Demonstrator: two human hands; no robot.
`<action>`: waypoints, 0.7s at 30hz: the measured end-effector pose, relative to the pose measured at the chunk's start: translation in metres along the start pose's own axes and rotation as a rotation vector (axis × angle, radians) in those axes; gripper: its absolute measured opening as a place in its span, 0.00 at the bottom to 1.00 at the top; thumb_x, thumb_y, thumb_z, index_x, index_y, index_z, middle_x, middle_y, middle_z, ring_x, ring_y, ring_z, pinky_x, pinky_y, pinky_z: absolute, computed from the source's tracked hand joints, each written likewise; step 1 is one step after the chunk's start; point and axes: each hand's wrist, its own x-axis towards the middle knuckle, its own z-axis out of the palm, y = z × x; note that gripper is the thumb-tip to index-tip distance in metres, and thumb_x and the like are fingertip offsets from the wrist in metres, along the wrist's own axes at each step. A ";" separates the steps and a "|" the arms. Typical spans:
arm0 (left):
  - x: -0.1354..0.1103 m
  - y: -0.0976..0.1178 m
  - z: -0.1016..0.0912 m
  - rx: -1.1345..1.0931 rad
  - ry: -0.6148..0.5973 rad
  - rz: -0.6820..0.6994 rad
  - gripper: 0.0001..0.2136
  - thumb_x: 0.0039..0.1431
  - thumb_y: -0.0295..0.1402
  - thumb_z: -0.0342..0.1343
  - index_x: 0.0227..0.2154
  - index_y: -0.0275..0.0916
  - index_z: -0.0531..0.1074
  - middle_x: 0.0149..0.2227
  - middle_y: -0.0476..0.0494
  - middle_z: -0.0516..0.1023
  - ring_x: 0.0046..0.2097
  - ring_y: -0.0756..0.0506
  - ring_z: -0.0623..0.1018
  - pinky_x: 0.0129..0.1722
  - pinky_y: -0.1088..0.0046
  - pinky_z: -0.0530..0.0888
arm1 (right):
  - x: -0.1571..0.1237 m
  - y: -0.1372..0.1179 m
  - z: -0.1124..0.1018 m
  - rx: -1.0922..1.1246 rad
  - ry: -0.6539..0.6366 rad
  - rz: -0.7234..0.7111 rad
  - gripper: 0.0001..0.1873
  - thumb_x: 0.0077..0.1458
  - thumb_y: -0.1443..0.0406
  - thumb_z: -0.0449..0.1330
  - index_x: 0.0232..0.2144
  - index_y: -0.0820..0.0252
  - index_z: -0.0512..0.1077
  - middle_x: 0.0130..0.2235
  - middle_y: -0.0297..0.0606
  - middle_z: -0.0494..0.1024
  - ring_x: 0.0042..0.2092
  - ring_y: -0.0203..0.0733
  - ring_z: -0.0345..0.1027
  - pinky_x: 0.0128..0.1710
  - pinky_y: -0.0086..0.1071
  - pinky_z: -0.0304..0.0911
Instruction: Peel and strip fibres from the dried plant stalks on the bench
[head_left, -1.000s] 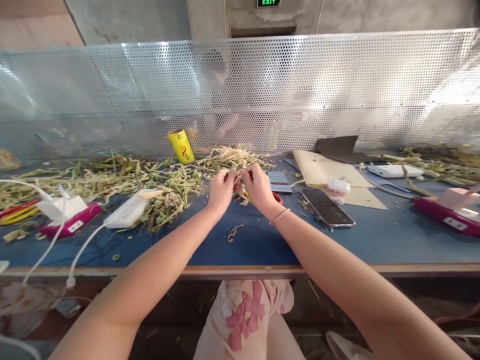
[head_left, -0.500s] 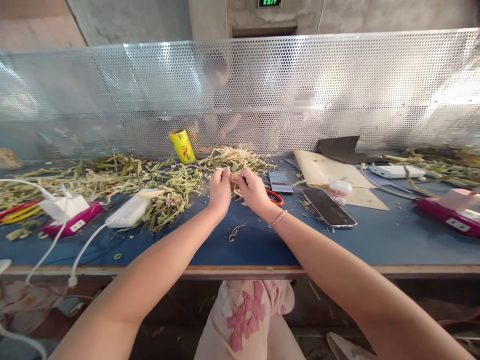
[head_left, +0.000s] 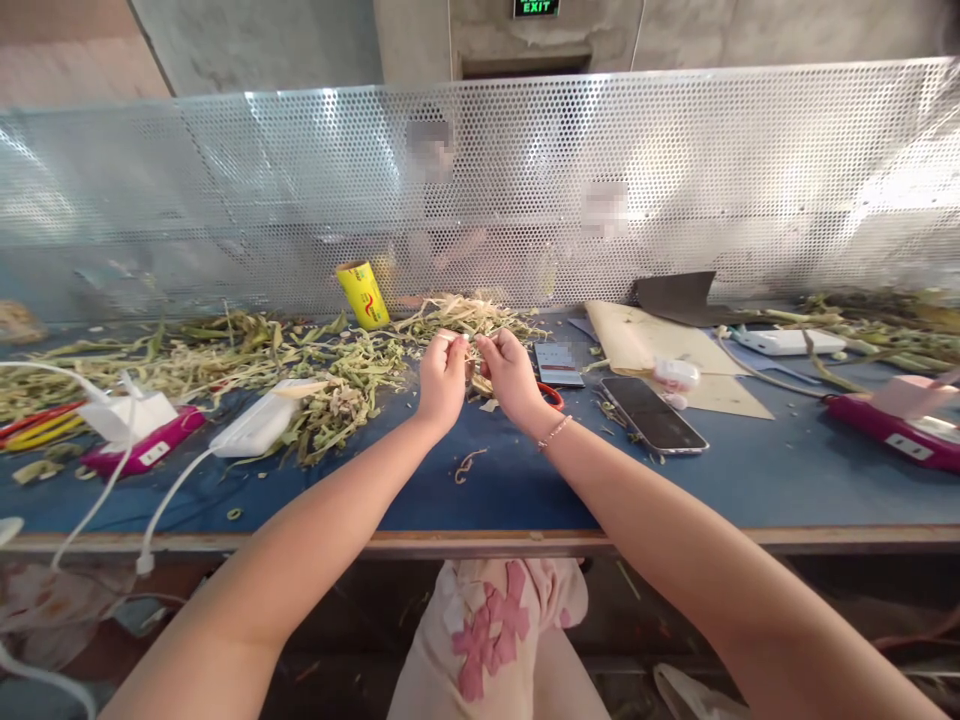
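Observation:
My left hand (head_left: 441, 380) and my right hand (head_left: 511, 375) are raised together over the blue table (head_left: 525, 490), near its middle. Both pinch a thin pale plant strip (head_left: 466, 345) between their fingertips. Just behind them lies a heap of dried green and straw-coloured stalks (head_left: 315, 365) that spreads to the left. A red-handled tool (head_left: 553, 396) peeks out beside my right wrist, mostly hidden by the hand. A small curled scrap (head_left: 469, 463) lies on the table below my hands.
A yellow roll (head_left: 363, 292) leans at the perforated metal screen (head_left: 675, 170). Two phones (head_left: 654, 413) (head_left: 557, 364), a white case (head_left: 676, 376) and brown paper (head_left: 660, 350) lie right. White chargers with cables (head_left: 259, 427) and pink devices (head_left: 142, 450) lie left. Other people sit behind the screen.
My hands have stayed at the same spot and kept working the strip. The fingertips parted, came together, then drew slightly apart again.

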 end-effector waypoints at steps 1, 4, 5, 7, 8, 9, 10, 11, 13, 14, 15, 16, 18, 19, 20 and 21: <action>0.001 -0.002 0.000 -0.006 0.009 -0.013 0.11 0.52 0.40 0.53 0.23 0.39 0.62 0.18 0.54 0.58 0.21 0.54 0.61 0.24 0.78 0.61 | 0.000 0.000 0.000 -0.011 -0.010 -0.013 0.13 0.51 0.59 0.51 0.21 0.57 0.53 0.18 0.26 0.58 0.21 0.29 0.51 0.22 0.26 0.49; 0.007 -0.010 -0.001 -0.035 0.061 -0.041 0.12 0.51 0.43 0.52 0.23 0.39 0.62 0.17 0.55 0.57 0.19 0.54 0.60 0.22 0.78 0.60 | -0.001 -0.001 0.002 -0.048 -0.055 -0.058 0.12 0.51 0.60 0.51 0.21 0.57 0.54 0.18 0.26 0.59 0.22 0.30 0.53 0.22 0.27 0.50; 0.008 -0.012 -0.001 -0.046 0.076 -0.046 0.13 0.51 0.44 0.52 0.23 0.39 0.62 0.17 0.55 0.57 0.19 0.54 0.60 0.22 0.78 0.60 | -0.002 -0.001 0.002 -0.058 -0.070 -0.071 0.12 0.51 0.60 0.51 0.21 0.57 0.54 0.18 0.27 0.59 0.22 0.30 0.53 0.23 0.27 0.50; 0.010 -0.015 -0.001 -0.068 0.094 -0.060 0.13 0.51 0.44 0.51 0.23 0.39 0.62 0.16 0.56 0.57 0.19 0.55 0.60 0.21 0.78 0.59 | -0.003 -0.002 0.003 -0.073 -0.091 -0.087 0.11 0.51 0.61 0.51 0.21 0.57 0.55 0.18 0.27 0.60 0.22 0.30 0.53 0.23 0.27 0.50; 0.011 -0.016 -0.001 -0.077 0.098 -0.068 0.13 0.51 0.45 0.51 0.23 0.39 0.62 0.16 0.56 0.57 0.18 0.55 0.60 0.21 0.78 0.59 | -0.003 -0.002 0.003 -0.080 -0.095 -0.091 0.11 0.51 0.61 0.50 0.21 0.57 0.55 0.18 0.27 0.61 0.22 0.30 0.53 0.24 0.27 0.50; 0.012 -0.017 -0.001 -0.084 0.099 -0.076 0.13 0.51 0.45 0.51 0.23 0.39 0.63 0.16 0.56 0.56 0.18 0.55 0.60 0.20 0.78 0.59 | -0.003 -0.002 0.003 -0.085 -0.093 -0.094 0.11 0.52 0.61 0.50 0.21 0.57 0.55 0.18 0.26 0.61 0.22 0.30 0.53 0.23 0.27 0.50; 0.012 -0.016 -0.001 -0.090 0.100 -0.083 0.13 0.51 0.45 0.52 0.24 0.39 0.63 0.16 0.56 0.56 0.18 0.55 0.59 0.20 0.78 0.58 | -0.003 -0.001 0.003 -0.089 -0.088 -0.095 0.11 0.52 0.61 0.50 0.21 0.57 0.55 0.18 0.26 0.61 0.21 0.30 0.53 0.23 0.27 0.50; 0.011 -0.016 -0.001 -0.094 0.099 -0.087 0.13 0.51 0.45 0.52 0.24 0.39 0.63 0.15 0.56 0.56 0.18 0.55 0.59 0.20 0.77 0.58 | -0.003 -0.001 0.003 -0.092 -0.083 -0.092 0.11 0.52 0.61 0.50 0.21 0.57 0.55 0.18 0.26 0.61 0.21 0.30 0.52 0.23 0.27 0.50; 0.011 -0.015 -0.001 -0.099 0.091 -0.089 0.13 0.51 0.45 0.52 0.24 0.39 0.64 0.15 0.56 0.56 0.18 0.55 0.59 0.20 0.77 0.58 | -0.002 0.000 0.002 -0.083 -0.072 -0.072 0.11 0.51 0.60 0.50 0.20 0.57 0.55 0.17 0.26 0.60 0.20 0.29 0.52 0.22 0.27 0.50; 0.010 -0.014 -0.002 -0.102 0.083 -0.089 0.13 0.50 0.45 0.52 0.24 0.39 0.64 0.15 0.56 0.56 0.17 0.55 0.59 0.20 0.77 0.58 | -0.001 0.002 0.002 -0.072 -0.065 -0.056 0.12 0.51 0.60 0.50 0.20 0.57 0.55 0.17 0.26 0.60 0.20 0.29 0.51 0.22 0.27 0.50; 0.009 -0.013 -0.002 -0.108 0.070 -0.086 0.13 0.50 0.45 0.52 0.24 0.39 0.64 0.15 0.56 0.56 0.17 0.55 0.59 0.20 0.77 0.58 | 0.000 0.004 0.001 -0.060 -0.057 -0.041 0.12 0.51 0.59 0.50 0.20 0.57 0.55 0.17 0.26 0.59 0.20 0.29 0.51 0.22 0.26 0.49; 0.009 -0.012 -0.002 -0.120 0.048 -0.080 0.13 0.50 0.45 0.52 0.24 0.39 0.65 0.14 0.56 0.56 0.17 0.55 0.59 0.20 0.77 0.58 | 0.001 0.006 0.000 -0.047 -0.047 -0.026 0.12 0.51 0.59 0.51 0.20 0.57 0.55 0.17 0.25 0.59 0.20 0.29 0.51 0.21 0.26 0.49; 0.007 -0.009 -0.002 -0.163 -0.021 -0.068 0.13 0.50 0.45 0.53 0.24 0.39 0.65 0.13 0.57 0.56 0.17 0.55 0.59 0.19 0.78 0.58 | 0.003 0.011 -0.003 -0.011 -0.031 -0.003 0.13 0.51 0.58 0.51 0.21 0.57 0.56 0.16 0.25 0.58 0.19 0.29 0.50 0.20 0.26 0.49; 0.007 -0.007 -0.002 -0.195 -0.065 -0.075 0.12 0.51 0.44 0.53 0.24 0.39 0.66 0.13 0.56 0.57 0.17 0.55 0.59 0.19 0.78 0.58 | 0.004 0.013 -0.004 0.012 -0.028 0.010 0.13 0.51 0.57 0.51 0.21 0.58 0.57 0.16 0.24 0.58 0.19 0.28 0.49 0.20 0.26 0.48; 0.007 -0.005 -0.003 -0.233 -0.110 -0.095 0.12 0.51 0.43 0.53 0.25 0.38 0.67 0.13 0.56 0.58 0.17 0.55 0.60 0.19 0.78 0.59 | 0.005 0.015 -0.005 0.039 -0.028 0.030 0.13 0.50 0.57 0.52 0.21 0.58 0.57 0.16 0.24 0.57 0.18 0.28 0.49 0.19 0.25 0.48; 0.006 -0.002 -0.003 -0.274 -0.153 -0.128 0.11 0.51 0.41 0.53 0.25 0.37 0.68 0.14 0.55 0.60 0.17 0.55 0.61 0.20 0.78 0.60 | 0.006 0.016 -0.007 0.072 -0.027 0.057 0.14 0.50 0.56 0.52 0.21 0.58 0.57 0.15 0.24 0.56 0.18 0.27 0.48 0.19 0.25 0.48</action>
